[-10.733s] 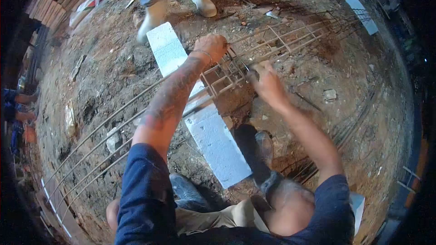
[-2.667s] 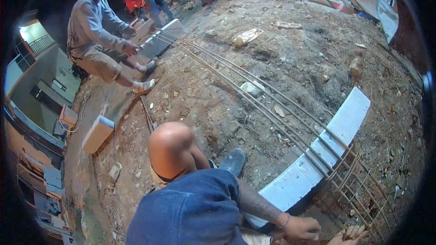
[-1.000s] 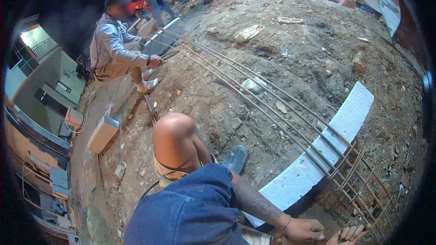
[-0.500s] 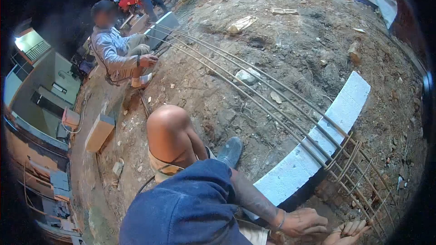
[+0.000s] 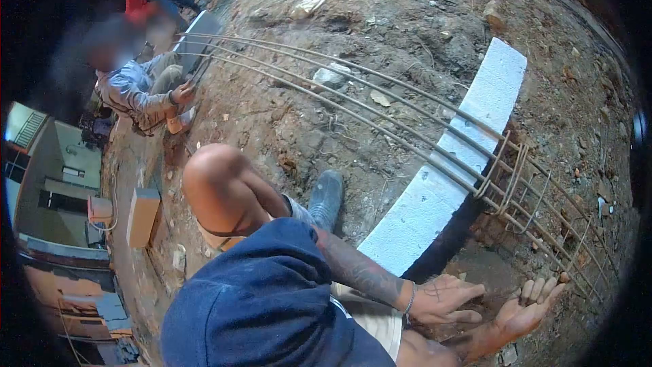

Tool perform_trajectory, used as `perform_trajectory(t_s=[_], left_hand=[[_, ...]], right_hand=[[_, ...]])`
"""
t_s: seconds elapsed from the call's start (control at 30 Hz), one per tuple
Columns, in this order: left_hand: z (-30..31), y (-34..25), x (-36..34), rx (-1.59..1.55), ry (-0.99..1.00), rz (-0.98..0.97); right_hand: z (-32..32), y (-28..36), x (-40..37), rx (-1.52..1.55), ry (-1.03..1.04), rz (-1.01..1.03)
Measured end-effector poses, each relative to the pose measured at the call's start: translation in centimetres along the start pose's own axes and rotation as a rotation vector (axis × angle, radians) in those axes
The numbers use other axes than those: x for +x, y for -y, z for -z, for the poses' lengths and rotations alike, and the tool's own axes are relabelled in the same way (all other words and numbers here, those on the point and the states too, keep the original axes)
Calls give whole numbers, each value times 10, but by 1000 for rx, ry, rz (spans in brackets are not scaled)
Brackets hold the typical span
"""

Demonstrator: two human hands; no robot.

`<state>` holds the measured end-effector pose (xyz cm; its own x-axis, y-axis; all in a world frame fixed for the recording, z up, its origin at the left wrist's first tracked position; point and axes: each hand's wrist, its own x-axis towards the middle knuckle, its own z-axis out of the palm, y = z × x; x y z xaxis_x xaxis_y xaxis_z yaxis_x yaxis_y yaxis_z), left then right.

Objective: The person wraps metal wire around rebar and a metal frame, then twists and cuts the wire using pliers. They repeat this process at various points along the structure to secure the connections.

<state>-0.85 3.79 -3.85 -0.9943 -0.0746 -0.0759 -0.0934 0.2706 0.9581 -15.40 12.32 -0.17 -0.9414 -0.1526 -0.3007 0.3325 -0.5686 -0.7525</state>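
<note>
My left hand (image 5: 445, 299), with a bracelet at the wrist, is palm down with fingers stretched and thumb apart. My right hand (image 5: 530, 309) lies to its right, palm up, its fingers loosely bent and apart. Nothing shows in either hand. Just above my right hand is the end of a rebar cage (image 5: 536, 204) with bent stirrups bunched round its bars. The long bars rest across a white block (image 5: 441, 177) and run to the upper left.
A co-worker in a light blue shirt (image 5: 132, 88) crouches near a far block (image 5: 197, 37); a person in red (image 5: 139, 0) bends behind. A pale block (image 5: 142, 217) stands at left. Rocks (image 5: 331, 75) lie on rough soil (image 5: 292, 136). My boot (image 5: 327, 197) is left of the white block.
The view has shifted, so the scene sits further left and mostly higher. My left hand's fingers have straightened, and my right hand shows more fully, palm up.
</note>
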Motion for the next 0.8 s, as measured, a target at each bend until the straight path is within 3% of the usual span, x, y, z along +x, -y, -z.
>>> perform_trajectory(t_s=[0.1,0.17,0.27,0.37,0.43,0.53,0.6,0.8], left_hand=[[-14,13,-1,-84,105,74],[-22,17,-1,-88,82,78],[-30,19,-1,-175,45,47],[-28,19,1,-140,-81,-22],[-25,19,7,-15,-296,-194],[-14,19,11,74,-318,-228],[-21,23,9,53,-268,-157],[-35,29,4,11,-186,-22]], right_hand=[[4,-2,4,52,112,39],[-3,-5,-2,-64,-19,103],[-5,-7,-3,-94,-30,117],[0,-4,1,-129,-57,53],[0,-2,3,-123,-63,42],[9,-4,7,-57,-12,36],[9,-4,5,5,54,43],[-4,-8,0,-74,-47,58]])
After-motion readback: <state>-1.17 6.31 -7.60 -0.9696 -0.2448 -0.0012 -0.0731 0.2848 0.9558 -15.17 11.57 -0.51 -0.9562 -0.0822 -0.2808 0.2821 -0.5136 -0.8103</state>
